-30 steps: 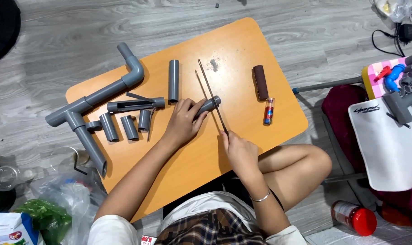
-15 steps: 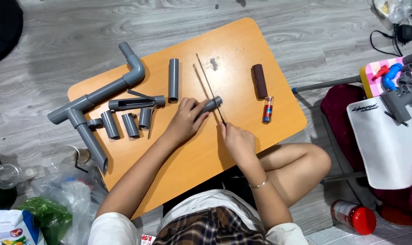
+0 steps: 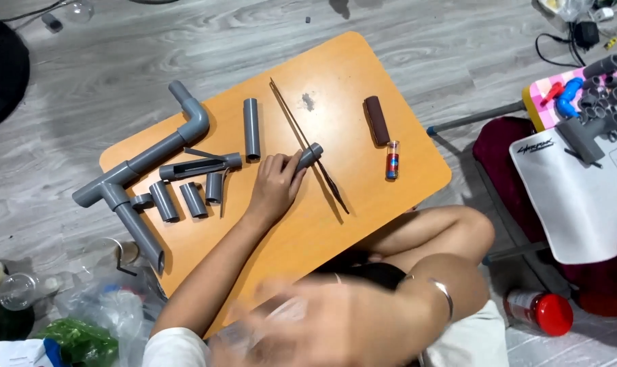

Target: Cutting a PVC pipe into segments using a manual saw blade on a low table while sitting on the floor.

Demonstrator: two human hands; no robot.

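Note:
My left hand point(image 3: 273, 187) rests on the orange table point(image 3: 363, 183) and grips one end of a short grey pipe piece point(image 3: 310, 156). A thin dark blade point(image 3: 308, 146) lies across the table, passing under that pipe's far end. My right hand point(image 3: 281, 316) is off the table, low in the view near my body, too blurred to show its fingers. A bracelet sits on that wrist.
Left of my hand lie several short grey pipe pieces point(image 3: 186, 197), a longer pipe point(image 3: 251, 128) and a jointed pipe assembly point(image 3: 152, 160). A brown roll point(image 3: 376, 119) and small tube point(image 3: 392, 160) lie at right. Bags, a red-capped can point(image 3: 539, 311) and more pipes surround the table.
My right hand has let go of the blade and pulled back off the table toward my body. The blade now lies loose. My left hand stays on the short pipe.

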